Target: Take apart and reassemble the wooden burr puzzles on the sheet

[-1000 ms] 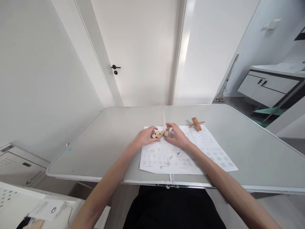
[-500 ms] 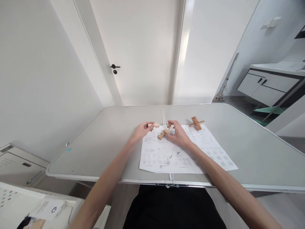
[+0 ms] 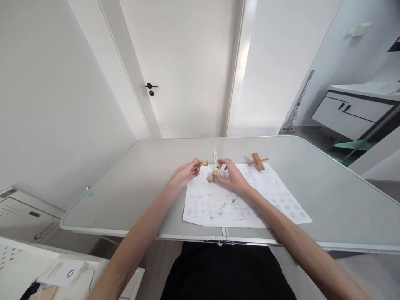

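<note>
Pinched in the fingers of my left hand (image 3: pixel 188 171) is a small light wooden puzzle piece (image 3: pixel 203 163), its free end pointing right. My right hand (image 3: pixel 233 175) grips a pair of notched wooden puzzle pieces (image 3: pixel 216 172) joined at an angle, between thumb and fingers. A short gap separates what the two hands hold. Both hands are over the upper part of a printed paper sheet (image 3: pixel 250 208). Beyond the right hand, a darker cross-shaped wooden assembly (image 3: pixel 258 161) rests at the sheet's top right edge. My fingers cover parts of the held pieces.
The grey folding table (image 3: pixel 125 191) has a seam down its middle and a metal rim. A white cabinet (image 3: pixel 28 212) stands low at the left. Behind the table is a white door (image 3: pixel 187 75); a sink cabinet (image 3: pixel 353 108) stands at the far right.
My left hand has turned its wooden piece, which now shows a different face. The joined pieces in my right hand have tilted and been turned slightly. The cross-shaped assembly has stayed put.
</note>
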Demonstrator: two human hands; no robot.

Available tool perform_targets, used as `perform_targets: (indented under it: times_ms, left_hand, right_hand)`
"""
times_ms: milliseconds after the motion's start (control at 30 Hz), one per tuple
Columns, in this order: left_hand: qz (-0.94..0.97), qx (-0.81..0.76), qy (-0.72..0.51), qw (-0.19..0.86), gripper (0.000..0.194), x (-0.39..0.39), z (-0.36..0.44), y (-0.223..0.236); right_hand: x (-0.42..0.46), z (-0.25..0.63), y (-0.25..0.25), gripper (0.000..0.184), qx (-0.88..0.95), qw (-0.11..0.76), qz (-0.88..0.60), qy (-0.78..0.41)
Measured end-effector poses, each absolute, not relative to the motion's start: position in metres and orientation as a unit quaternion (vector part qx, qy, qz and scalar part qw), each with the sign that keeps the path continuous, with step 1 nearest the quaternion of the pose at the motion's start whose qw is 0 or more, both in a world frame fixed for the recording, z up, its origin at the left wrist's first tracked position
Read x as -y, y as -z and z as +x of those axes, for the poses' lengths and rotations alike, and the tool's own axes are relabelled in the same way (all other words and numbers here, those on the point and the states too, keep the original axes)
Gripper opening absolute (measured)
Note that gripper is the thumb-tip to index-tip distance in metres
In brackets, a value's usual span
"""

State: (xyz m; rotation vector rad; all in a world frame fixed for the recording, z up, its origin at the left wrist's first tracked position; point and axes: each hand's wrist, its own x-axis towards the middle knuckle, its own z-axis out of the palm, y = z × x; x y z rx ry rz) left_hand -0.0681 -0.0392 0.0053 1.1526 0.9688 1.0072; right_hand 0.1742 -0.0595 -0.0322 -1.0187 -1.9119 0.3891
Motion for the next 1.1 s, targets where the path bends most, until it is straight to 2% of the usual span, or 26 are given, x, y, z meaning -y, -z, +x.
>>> perform_targets:
  times_ms: [233, 467, 600, 733, 833, 967, 1100]
  left_hand:
    - [0.429, -0.378, -0.458, 0.681, 0.038, 0.039, -0.064, -0.003]
    - [0.474, -0.413, -0.440, 0.641, 0.051, 0.045, -0.061, -0.007]
    - [0.571, -0.485, -0.444, 0.490, 0.052, 0.046, -0.057, -0.006]
    - [0.695, -0.521, -0.412, 0.276, 0.031, 0.046, -0.058, 0.002]
    - [0.764, -0.526, -0.335, 0.165, 0.026, 0.048, -0.058, 0.006]
    - [0.807, -0.518, -0.275, 0.076, 0.028, 0.050, -0.058, 0.009]
    - [0.810, -0.524, -0.260, 0.055, 0.027, 0.049, -0.060, 0.012]
  right_hand:
    - [0.081, 0.164, 0.011, 0.053, 0.818, 0.471, -0.321, -0.078]
    - [0.081, 0.160, 0.015, 0.053, 0.826, 0.467, -0.304, -0.083]
    - [0.076, 0.162, 0.020, 0.053, 0.802, 0.480, -0.347, -0.080]
    - [0.068, 0.166, 0.023, 0.047, 0.762, 0.515, -0.388, -0.066]
    - [0.064, 0.169, 0.023, 0.044, 0.741, 0.538, -0.397, -0.055]
    - [0.062, 0.170, 0.021, 0.042, 0.728, 0.549, -0.408, -0.053]
    - [0.061, 0.170, 0.023, 0.042, 0.729, 0.547, -0.407, -0.052]
